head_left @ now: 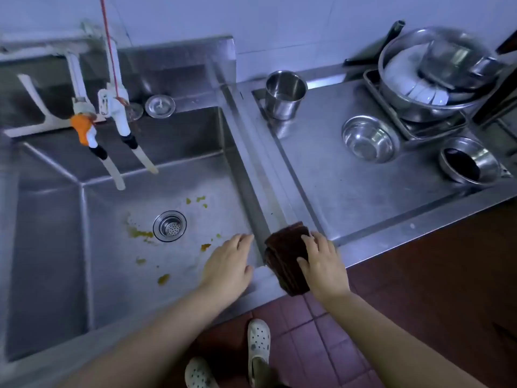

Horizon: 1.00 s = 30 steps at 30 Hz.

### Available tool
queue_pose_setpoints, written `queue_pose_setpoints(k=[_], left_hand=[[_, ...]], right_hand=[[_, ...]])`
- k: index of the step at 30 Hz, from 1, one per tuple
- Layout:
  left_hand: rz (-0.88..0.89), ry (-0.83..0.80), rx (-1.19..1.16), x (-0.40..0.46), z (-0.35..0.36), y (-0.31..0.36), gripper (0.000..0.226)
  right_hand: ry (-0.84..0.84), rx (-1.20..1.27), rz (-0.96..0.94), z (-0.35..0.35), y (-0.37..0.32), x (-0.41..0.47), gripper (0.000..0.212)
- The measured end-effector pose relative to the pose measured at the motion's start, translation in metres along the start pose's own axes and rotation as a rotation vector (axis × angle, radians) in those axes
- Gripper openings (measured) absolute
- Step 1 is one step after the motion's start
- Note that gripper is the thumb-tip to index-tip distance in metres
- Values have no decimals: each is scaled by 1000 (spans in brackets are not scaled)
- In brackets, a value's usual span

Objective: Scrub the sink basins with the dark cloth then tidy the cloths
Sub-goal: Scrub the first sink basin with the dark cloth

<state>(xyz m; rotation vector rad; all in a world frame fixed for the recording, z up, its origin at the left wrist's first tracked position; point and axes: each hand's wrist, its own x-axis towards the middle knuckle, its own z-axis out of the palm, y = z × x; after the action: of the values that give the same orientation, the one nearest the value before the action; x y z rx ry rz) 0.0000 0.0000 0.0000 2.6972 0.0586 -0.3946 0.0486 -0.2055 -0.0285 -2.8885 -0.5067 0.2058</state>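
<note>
Dim, bluish light, soft overall.
Pale glare streaks the counter (349, 191) by the cup (284, 93); wide-angle bending curves the sink (50, 247) rim and edges; the pot (391, 93) and taps (123, 119) are smeared by motion blur.

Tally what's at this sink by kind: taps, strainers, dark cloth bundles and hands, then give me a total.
White plastic taps: 2
Round steel strainers: 2
Dark brown cloth bundle: 1
Bare hands: 2
Total: 7
</note>
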Motion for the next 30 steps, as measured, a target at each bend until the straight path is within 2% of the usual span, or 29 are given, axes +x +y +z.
queue_pose_setpoints(k=[4, 8, 12, 17, 20, 23, 26, 30], left_hand=[[10, -9, -76, 34, 15, 28, 62], [30, -33, -48, 58, 24, 49, 62], [-21, -76, -13, 69, 32, 57, 62], [-30, -137, 0, 66, 31, 55, 20], [-42, -86, -127, 56, 25, 44, 16], [-143, -25, -353, 36, 4, 27, 15], [-261, 8, -447, 12, -21, -3, 10], [-361, 127, -580, -10, -40, -52, 25]], right_hand=[[-87, 158, 90, 3, 16, 8, 57], [-142, 243, 84, 2, 22, 13, 63], [-164, 326, 101, -5, 25, 15, 65], [-213, 357, 89, -15, 20, 19, 63], [-245, 344, 57, -21, 8, 21, 62], [-261, 455, 110, -27, -16, 32, 65], [-384, 660, 133, -28, -54, 47, 64], [-714, 1113, 306, -25, -110, 62, 40]])
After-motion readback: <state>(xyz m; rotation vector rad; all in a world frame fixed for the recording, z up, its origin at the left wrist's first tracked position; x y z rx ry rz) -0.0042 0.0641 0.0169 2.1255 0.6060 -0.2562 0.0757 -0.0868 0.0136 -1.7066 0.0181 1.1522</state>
